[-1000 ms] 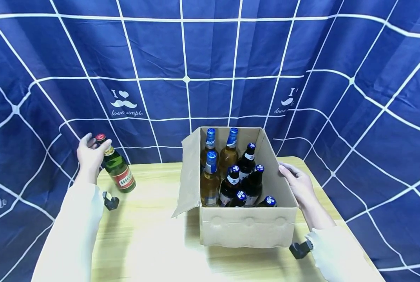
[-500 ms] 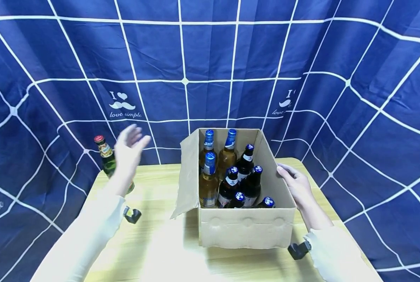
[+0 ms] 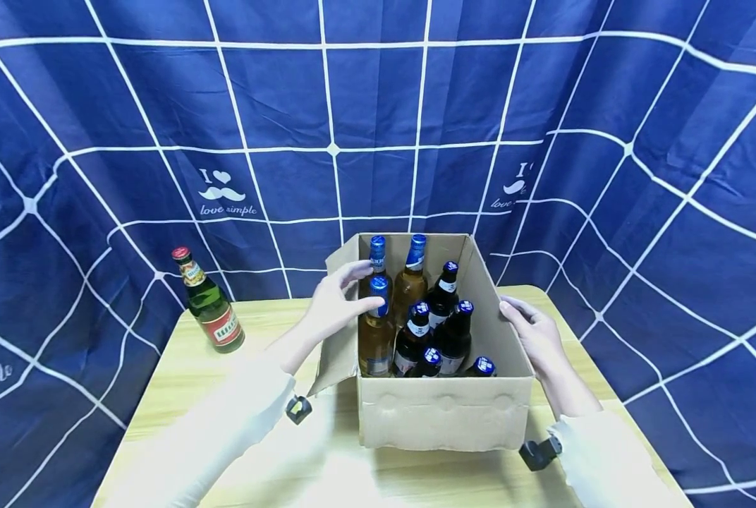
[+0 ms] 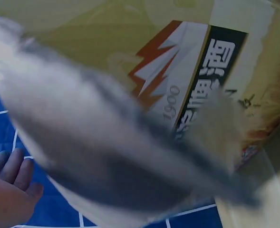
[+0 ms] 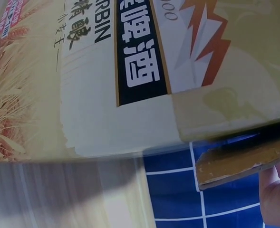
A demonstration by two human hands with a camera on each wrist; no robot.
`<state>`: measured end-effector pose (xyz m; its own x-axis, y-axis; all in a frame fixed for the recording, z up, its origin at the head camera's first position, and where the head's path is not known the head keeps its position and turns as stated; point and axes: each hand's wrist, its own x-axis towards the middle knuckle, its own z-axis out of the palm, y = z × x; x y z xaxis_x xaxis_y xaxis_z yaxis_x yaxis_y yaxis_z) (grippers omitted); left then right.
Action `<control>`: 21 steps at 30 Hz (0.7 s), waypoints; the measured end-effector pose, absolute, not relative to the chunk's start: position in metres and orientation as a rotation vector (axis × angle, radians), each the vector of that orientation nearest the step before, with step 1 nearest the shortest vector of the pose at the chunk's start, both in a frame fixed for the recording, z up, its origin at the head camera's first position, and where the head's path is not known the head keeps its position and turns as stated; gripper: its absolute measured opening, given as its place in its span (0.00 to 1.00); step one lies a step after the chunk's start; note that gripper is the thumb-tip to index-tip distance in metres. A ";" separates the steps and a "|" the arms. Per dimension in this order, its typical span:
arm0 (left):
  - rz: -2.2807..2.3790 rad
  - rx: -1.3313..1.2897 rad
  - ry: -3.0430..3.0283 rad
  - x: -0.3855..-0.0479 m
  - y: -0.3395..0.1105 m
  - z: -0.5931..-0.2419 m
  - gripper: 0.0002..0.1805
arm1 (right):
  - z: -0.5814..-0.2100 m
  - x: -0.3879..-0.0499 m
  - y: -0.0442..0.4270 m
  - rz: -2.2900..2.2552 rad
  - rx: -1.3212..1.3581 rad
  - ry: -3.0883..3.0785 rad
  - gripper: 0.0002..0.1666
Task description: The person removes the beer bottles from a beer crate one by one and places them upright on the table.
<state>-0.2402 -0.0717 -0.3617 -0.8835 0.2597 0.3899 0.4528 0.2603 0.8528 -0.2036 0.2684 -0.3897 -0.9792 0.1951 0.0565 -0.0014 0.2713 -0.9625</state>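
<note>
A cardboard box with its top open stands on the table, holding several beer bottles. My left hand reaches over its left flap. The thumb is at the neck of a clear amber bottle with a blue top, and the fingers are spread beyond the neck; a firm grip does not show. My right hand holds the box's right edge, thumb at the rim. Printed box sides fill both wrist views, and a blurred flap covers much of the left one.
A green beer bottle with a red cap stands at the table's left. Inside the box are another amber bottle and dark bottles with blue caps. A blue gridded curtain surrounds the wooden table.
My left hand has come away from the green bottle, now left standing, and moved right to the amber bottle in the box. The right hand has stayed at the box edge.
</note>
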 end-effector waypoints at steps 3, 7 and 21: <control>-1.564 -0.678 -2.433 -0.246 -0.064 -0.367 0.35 | -0.390 -0.203 0.268 1.839 -0.189 -2.347 0.33; -1.361 -0.649 -2.573 -0.252 -0.059 -0.370 0.33 | -0.390 -0.203 0.267 1.867 -0.197 -2.328 0.29; -1.042 -0.766 -2.826 -0.255 -0.054 -0.356 0.22 | -0.392 -0.204 0.267 1.878 -0.208 -2.298 0.22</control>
